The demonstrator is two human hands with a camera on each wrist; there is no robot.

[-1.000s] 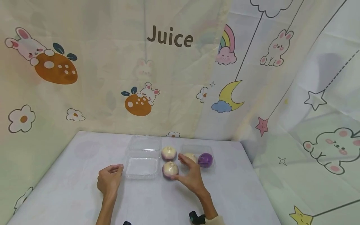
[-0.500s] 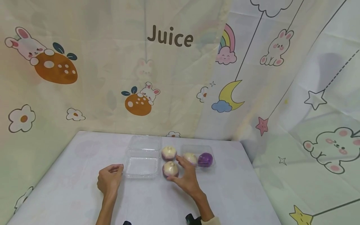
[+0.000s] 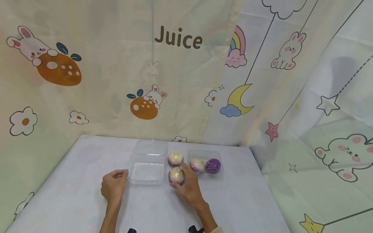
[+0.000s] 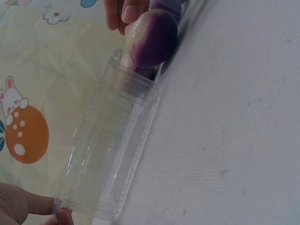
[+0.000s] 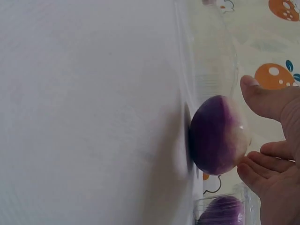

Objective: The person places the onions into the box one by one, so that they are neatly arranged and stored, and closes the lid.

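Two purple-and-white turnips, a front one (image 3: pixel 176 175) and a back one (image 3: pixel 175 158), stand on the table between two clear plastic boxes. My right hand (image 3: pixel 190 187) reaches around the front turnip, thumb on its near side and fingers on its right. In the right wrist view a gap shows between the thumb (image 5: pixel 265 98) and this turnip (image 5: pixel 219 136); the fingertips lie at its edge, and contact is unclear. My left hand (image 3: pixel 113 186) pinches the edge of the open, hinged box (image 3: pixel 147 183), also seen in the left wrist view as a clear box (image 4: pixel 110 145).
A second clear box (image 3: pixel 204 153) at the right holds a pale-topped turnip (image 3: pixel 197 165) and a purple one (image 3: pixel 213 165). The white table (image 3: pixel 242 194) ends against a printed cloth backdrop (image 3: pixel 102 64). Dark wrist cameras show at the bottom edge.
My right hand has moved left and slightly down, closer around the front turnip, uncovering the pale turnip in the right box. My left hand stays in place. The head view has shifted slightly.
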